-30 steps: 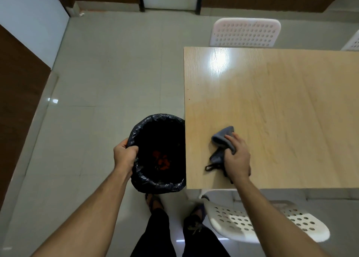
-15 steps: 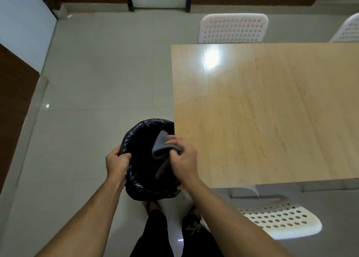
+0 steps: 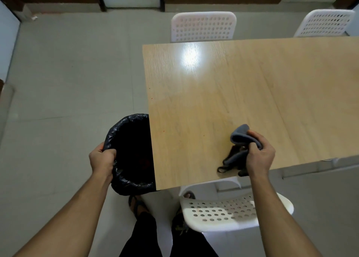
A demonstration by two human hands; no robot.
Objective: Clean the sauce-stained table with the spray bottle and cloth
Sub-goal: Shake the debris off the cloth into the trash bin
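A light wooden table (image 3: 242, 93) fills the right half of the head view. My right hand (image 3: 259, 155) is shut on a bunched grey cloth (image 3: 240, 138), pressed on the tabletop near its front edge. A few tiny red specks dot the wood by the left edge. My left hand (image 3: 102, 159) grips the rim of a bin lined with a black bag (image 3: 130, 153), held against the table's left edge, partly under it. No spray bottle is in view.
A white perforated chair (image 3: 233, 212) stands under the table's front edge by my legs. Two more white chairs (image 3: 204, 26) (image 3: 324, 22) stand at the far side. Grey tiled floor (image 3: 68, 72) spreads to the left.
My right hand carried the cloth from the table out over the bin, then back right onto the tabletop. My left hand kept its grip on the bin.
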